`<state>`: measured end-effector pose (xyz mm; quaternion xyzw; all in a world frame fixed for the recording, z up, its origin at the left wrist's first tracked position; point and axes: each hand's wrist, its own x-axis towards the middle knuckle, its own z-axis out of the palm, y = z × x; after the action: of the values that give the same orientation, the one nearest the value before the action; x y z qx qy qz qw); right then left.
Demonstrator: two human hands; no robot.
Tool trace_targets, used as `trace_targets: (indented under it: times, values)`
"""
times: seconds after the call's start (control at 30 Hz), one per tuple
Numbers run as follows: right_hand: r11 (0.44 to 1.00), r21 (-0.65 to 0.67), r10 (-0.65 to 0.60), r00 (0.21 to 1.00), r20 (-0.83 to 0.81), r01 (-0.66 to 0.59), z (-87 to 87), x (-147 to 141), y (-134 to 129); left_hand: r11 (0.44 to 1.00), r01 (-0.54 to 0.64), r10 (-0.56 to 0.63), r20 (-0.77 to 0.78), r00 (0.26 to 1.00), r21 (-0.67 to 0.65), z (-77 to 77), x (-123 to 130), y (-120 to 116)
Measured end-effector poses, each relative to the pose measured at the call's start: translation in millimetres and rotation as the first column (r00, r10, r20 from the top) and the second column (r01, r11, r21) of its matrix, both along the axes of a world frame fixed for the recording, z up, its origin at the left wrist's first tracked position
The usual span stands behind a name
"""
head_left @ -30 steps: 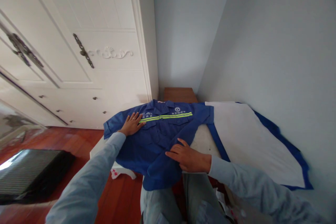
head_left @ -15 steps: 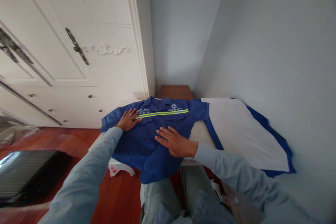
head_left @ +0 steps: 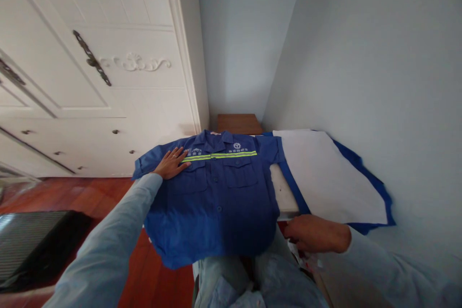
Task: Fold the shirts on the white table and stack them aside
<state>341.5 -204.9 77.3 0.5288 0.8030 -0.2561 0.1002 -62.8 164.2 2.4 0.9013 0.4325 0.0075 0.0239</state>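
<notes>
A blue short-sleeved work shirt [head_left: 216,202] lies spread front up, collar away from me. It has a yellow-and-silver reflective stripe, white printing, two chest pockets and buttons. Its lower part hangs over the front edge of the white table [head_left: 284,187]. My left hand [head_left: 172,163] rests flat on the chest at the left end of the stripe, fingers spread, a ring on one finger. Off the shirt, to the right of its hem, is my right hand [head_left: 315,233], with fingers curled; what they hold, if anything, is hidden.
A white sheet edged with blue cloth [head_left: 332,173] lies on the right against the grey wall [head_left: 378,72]. White cupboards [head_left: 144,110] stand at the left, a brown wooden box-like piece [head_left: 240,123] behind the table. A dark ribbed object [head_left: 32,245] lies on the red wooden floor [head_left: 108,197].
My right hand has moved off the shirt to the right and its fingers have curled. The shirt's bunched lower front is now spread out flat. My left hand stays on the chest.
</notes>
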Motion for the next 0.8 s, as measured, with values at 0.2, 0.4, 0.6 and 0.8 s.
trace_targets:
  times: [0.2, 0.4, 0.6, 0.8]
  values:
    - [0.984, 0.170, 0.109, 0.940, -0.324, -0.055, 26.2, -33, 31, 0.998, -0.058, 0.058, -0.012, 0.998, 0.009, 10.7, 12, -10]
    - [0.885, 0.464, 0.124, 0.938, -0.324, 0.044, 0.5, -58, 123, 0.998, 0.014, -0.020, 0.108, 0.994, 0.062, 11.9, 56, -30]
    - [0.876, 0.418, -0.215, 0.971, -0.104, 0.239, -60.2, -61, 167, 0.999, -0.036, 0.035, 0.081, 0.996, 0.015, -7.3, 50, -41]
    - [0.865, 0.468, -0.140, 0.983, -0.116, 0.179, -88.0, -74, 124, 0.999, -0.002, -0.001, 0.086, 0.996, 0.035, -12.7, 19, -54]
